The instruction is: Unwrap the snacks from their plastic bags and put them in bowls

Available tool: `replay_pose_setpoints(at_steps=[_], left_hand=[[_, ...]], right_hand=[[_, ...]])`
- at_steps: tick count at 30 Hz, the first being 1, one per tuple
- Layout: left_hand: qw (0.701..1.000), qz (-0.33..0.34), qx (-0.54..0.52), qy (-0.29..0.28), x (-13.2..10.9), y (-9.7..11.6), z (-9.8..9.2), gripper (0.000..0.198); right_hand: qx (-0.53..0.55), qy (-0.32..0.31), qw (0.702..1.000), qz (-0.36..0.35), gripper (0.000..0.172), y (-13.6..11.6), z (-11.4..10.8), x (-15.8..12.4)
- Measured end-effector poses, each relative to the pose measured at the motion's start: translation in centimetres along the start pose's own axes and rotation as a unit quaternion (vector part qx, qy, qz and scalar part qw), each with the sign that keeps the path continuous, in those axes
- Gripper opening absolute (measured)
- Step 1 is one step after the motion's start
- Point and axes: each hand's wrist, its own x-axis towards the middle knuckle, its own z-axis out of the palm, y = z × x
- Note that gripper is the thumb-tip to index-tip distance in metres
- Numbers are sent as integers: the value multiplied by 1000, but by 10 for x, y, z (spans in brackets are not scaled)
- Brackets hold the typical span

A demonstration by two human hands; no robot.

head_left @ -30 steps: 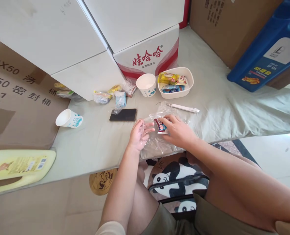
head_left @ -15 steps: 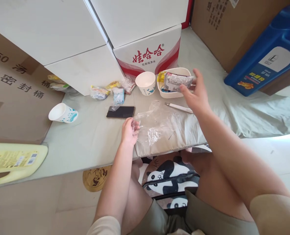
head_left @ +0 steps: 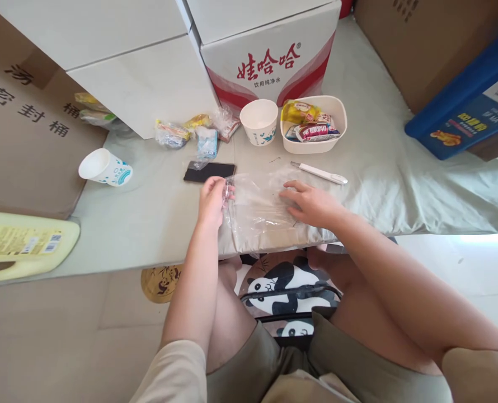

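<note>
Clear plastic wrap (head_left: pixel 257 204) lies crumpled near the front edge of the cloth-covered surface. My left hand (head_left: pixel 214 200) pinches its left end. Over the wrap's right side, my right hand (head_left: pixel 310 204) has its fingers apart and holds nothing; whether the fingertips touch the plastic I cannot tell. Behind the right hand is a white utility knife (head_left: pixel 319 173). Farther back, a white plastic tub (head_left: pixel 314 147) holds several packaged snacks, among them a yellow packet (head_left: pixel 301 112) and a dark red and white packet (head_left: pixel 317 132). Beside the tub stands a paper cup (head_left: pixel 259 124).
A black phone (head_left: pixel 209 172) lies behind my left hand, with several crumpled wrappers (head_left: pixel 207 141) beyond it. A second paper cup (head_left: pixel 106 168) is tipped at left. A yellow jug (head_left: pixel 26 243), a blue bottle (head_left: pixel 471 106) and a white carton (head_left: pixel 269 61) stand around.
My right hand has released the silvery packet into the tub and moved down to the plastic wrap, fingers now apart. My left hand still pinches the wrap. The view has shifted slightly.
</note>
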Motion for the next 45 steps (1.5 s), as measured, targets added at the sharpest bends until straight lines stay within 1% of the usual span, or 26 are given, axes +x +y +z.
replay_pose_setpoints(at_steps=[2, 3, 4, 5, 6, 7, 8, 10, 11, 12, 14, 16, 18, 20, 22, 23, 25, 27, 29, 31, 33, 35, 38, 41, 43, 45], left_hand=[[989, 97, 35, 104, 4, -4, -11, 3], [976, 159, 61, 138, 2, -7, -16, 7], [957, 225, 97, 152, -2, -10, -19, 10], [935, 290, 142, 144, -7, -12, -21, 11], [910, 348, 194, 112, -14, -15, -20, 10], [885, 391, 247, 57, -22, -18, -18, 8], [861, 414, 295, -13, -28, -20, -14, 8], [820, 410, 371, -151, -35, -23, -7, 15], [804, 389, 400, -205, -35, -25, -4, 23], [793, 362, 425, -244, -34, -26, -3, 34], [780, 305, 463, -291, -28, -27, -8, 58], [768, 260, 491, -318, -25, -26, -18, 76], [753, 228, 516, -337, -26, -25, -32, 85], [741, 210, 532, -352, -29, -23, -44, 89], [740, 212, 531, -355, -32, -22, -52, 89], [745, 218, 524, -350, -32, -23, -54, 83], [772, 234, 502, -313, -31, -24, -54, 61], [796, 249, 488, -257, -28, -27, -49, 48], [798, 264, 494, -224, -25, -31, -42, 50], [786, 280, 505, -219, -22, -34, -37, 52], [783, 299, 501, -215, -19, -34, -34, 40], [788, 316, 485, -207, -16, -32, -35, 26], [805, 331, 452, -195, -16, -28, -42, 12], [831, 351, 391, -180, -19, -24, -50, 11], [856, 360, 327, -175, -21, -23, -54, 17], [889, 341, 256, -166, -21, -23, -56, 25]], right_hand=[[-23, -20, 998, 47, 52, -7, -3, -2], [-21, -21, 998, 60, 53, -11, -4, -3], [-14, -20, 998, 64, 52, -14, -5, -4], [-3, -16, 998, 64, 52, -17, -6, -5], [8, -13, 998, 60, 52, -20, -5, -5], [16, -10, 998, 57, 52, -22, -4, -6], [17, -9, 998, 55, 52, -23, -3, -6], [-4, -13, 998, 65, 50, -23, 0, -6], [-21, -17, 997, 74, 50, -21, 1, -6], [-37, -20, 996, 81, 52, -17, 1, -6], [-60, -23, 993, 95, 58, -8, 1, -7], [-66, -29, 991, 108, 67, 4, -1, -8], [-64, -43, 989, 123, 77, 16, -1, -11], [-57, -46, 990, 123, 85, 26, 1, -14], [-50, -37, 992, 113, 89, 31, 3, -18], [-48, -34, 992, 110, 90, 31, 2, -20], [-44, -37, 991, 118, 86, 27, -1, -23], [-38, -30, 989, 142, 71, 19, -6, -24], [-37, 8, 987, 154, 52, 11, -10, -22], [-45, 55, 991, 113, 39, 6, -9, -16], [-56, 80, 994, 40, 27, 6, -4, -9], [-65, 88, 994, -11, 17, 9, 2, -4], [-54, 122, 990, -52, 24, 14, 4, -3], [2, 151, 985, -80, 24, 15, -5, -10], [52, 148, 986, -63, 21, 13, -14, -17], [102, 134, 985, -31, 18, 10, -22, -21]])
